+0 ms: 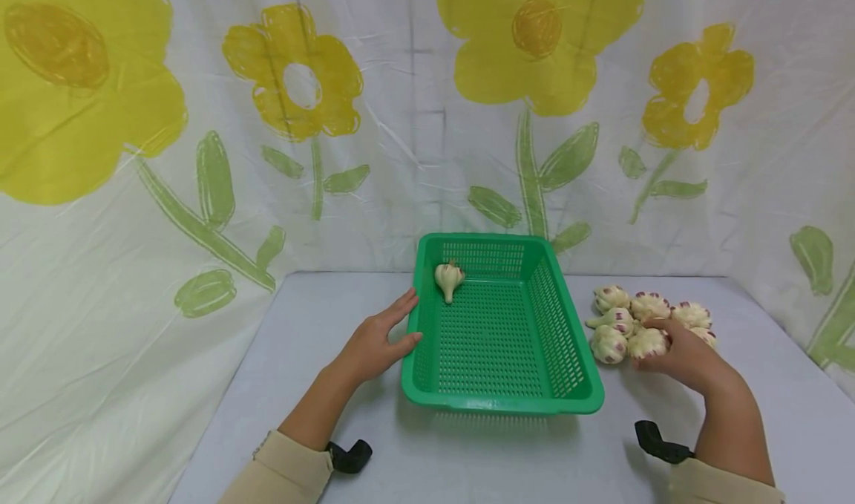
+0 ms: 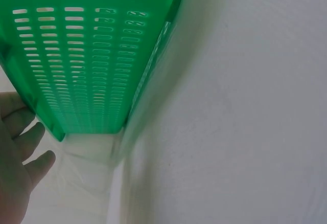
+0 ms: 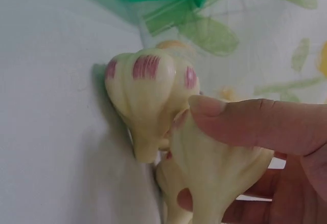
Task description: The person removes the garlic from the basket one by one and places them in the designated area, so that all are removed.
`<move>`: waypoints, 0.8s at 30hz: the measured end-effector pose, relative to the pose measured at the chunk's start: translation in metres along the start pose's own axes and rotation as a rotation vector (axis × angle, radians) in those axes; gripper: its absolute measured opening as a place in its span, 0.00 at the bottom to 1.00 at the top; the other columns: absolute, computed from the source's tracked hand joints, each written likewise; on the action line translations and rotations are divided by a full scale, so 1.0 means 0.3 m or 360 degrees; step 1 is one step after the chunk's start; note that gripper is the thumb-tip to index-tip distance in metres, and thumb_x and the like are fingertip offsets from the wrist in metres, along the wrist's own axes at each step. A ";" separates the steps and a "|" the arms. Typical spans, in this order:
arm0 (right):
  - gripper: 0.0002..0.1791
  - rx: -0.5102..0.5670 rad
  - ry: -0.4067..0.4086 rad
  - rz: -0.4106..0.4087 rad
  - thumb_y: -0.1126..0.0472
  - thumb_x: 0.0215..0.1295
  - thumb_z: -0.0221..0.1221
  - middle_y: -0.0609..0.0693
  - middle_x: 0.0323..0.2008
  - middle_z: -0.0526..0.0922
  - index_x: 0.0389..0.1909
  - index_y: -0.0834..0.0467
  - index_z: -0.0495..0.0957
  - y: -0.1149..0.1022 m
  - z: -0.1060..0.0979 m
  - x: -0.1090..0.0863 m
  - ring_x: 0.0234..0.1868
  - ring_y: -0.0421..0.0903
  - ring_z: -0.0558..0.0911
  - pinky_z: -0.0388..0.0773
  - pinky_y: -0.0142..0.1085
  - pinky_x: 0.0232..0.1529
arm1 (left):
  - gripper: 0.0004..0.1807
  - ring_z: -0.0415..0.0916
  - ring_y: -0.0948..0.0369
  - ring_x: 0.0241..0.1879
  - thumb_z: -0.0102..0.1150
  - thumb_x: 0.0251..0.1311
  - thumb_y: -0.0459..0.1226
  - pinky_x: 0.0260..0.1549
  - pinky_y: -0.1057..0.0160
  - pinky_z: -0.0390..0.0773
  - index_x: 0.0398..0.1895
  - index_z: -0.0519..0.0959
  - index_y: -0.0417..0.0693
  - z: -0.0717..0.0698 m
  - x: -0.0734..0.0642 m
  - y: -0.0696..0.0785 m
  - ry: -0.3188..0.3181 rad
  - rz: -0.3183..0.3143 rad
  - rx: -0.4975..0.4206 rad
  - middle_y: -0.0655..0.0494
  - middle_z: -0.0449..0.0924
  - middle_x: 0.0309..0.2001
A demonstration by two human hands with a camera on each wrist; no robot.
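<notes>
A green plastic basket (image 1: 497, 402) sits in the middle of the table, with one garlic bulb (image 1: 449, 279) at its far left inside. My left hand (image 1: 375, 347) rests its extended fingertips against the basket's left rim; the left wrist view shows the fingers (image 2: 31, 141) spread beside the slotted wall. On the right, my right hand (image 1: 691, 359) pinches a garlic bulb (image 3: 217, 165) between thumb and fingers, its stem pointing down in the right wrist view. Another purple-marked garlic bulb (image 3: 148, 88) is right beside it there.
Several more garlic bulbs (image 1: 611, 296) lie clustered to the basket's right around my right hand. A white table (image 1: 474, 467) carries everything. Behind it hangs a white sheet (image 1: 387, 214) printed with yellow flowers. Each wrist has a black camera mount (image 1: 350, 457).
</notes>
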State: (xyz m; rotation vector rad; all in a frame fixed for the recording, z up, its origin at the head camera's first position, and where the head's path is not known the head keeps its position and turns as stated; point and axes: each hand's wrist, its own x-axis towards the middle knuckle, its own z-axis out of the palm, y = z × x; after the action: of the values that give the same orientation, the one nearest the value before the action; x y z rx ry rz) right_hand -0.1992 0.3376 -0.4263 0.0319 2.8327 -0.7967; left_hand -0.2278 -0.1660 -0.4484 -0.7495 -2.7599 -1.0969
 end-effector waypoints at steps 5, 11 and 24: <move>0.48 -0.0045 -0.0046 0.0001 0.45 0.54 0.70 0.79 0.63 0.63 0.67 0.67 0.62 0.020 0.007 0.016 0.59 0.75 0.67 0.70 0.69 0.49 | 0.36 0.57 0.58 0.74 0.56 0.67 0.51 0.68 0.49 0.65 0.76 0.60 0.54 -0.001 0.000 0.001 -0.0002 0.0001 0.0001 0.65 0.53 0.77; 0.49 -0.0063 -0.0068 0.0019 0.45 0.52 0.72 0.78 0.62 0.66 0.67 0.67 0.62 0.028 0.018 0.026 0.57 0.73 0.70 0.73 0.65 0.48 | 0.36 0.57 0.58 0.74 0.55 0.67 0.51 0.68 0.48 0.66 0.76 0.60 0.55 0.001 -0.001 -0.002 0.0004 0.0008 0.0004 0.66 0.53 0.77; 0.48 -0.0021 -0.0133 0.0101 0.46 0.52 0.72 0.76 0.61 0.68 0.69 0.64 0.63 0.009 0.003 0.008 0.55 0.72 0.71 0.74 0.65 0.45 | 0.36 0.57 0.58 0.73 0.55 0.67 0.51 0.68 0.48 0.66 0.76 0.60 0.54 0.002 -0.002 -0.002 0.0014 0.0008 -0.0001 0.65 0.53 0.77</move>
State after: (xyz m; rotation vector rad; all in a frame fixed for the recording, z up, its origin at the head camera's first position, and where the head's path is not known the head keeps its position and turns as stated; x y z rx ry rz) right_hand -0.2011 0.3395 -0.4289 0.0837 2.7434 -0.7480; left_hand -0.2276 -0.1662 -0.4495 -0.7491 -2.7489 -1.0978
